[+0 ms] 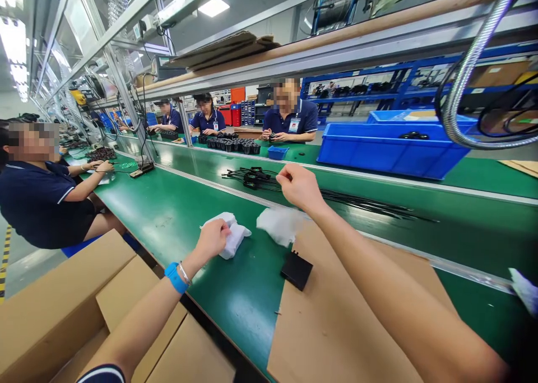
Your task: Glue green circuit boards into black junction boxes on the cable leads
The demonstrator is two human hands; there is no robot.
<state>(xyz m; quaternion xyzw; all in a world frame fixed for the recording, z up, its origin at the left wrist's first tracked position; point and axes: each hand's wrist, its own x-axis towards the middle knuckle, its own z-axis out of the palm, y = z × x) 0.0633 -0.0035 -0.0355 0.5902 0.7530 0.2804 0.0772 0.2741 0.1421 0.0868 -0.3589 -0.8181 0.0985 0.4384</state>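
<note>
My left hand (212,238), with a blue band at the wrist, has its fingers curled on a crumpled white wrapped bundle (235,240) at the near part of the green bench. My right hand (300,186) is raised over the bench with fingers closed; whatever they may hold is hidden. Below it is a thin white sheet (277,226), blurred by motion; I cannot tell whether it touches the hand. A flat black box (296,270) with small prongs on one edge lies at the corner of a cardboard sheet (319,327).
Black cables (365,201) lie behind my right hand. A blue bin (390,148) stands at the far right. Open cardboard boxes (63,299) are at lower left. One co-worker (37,198) sits at left; several others sit across the bench. A metal hose (458,92) hangs at upper right.
</note>
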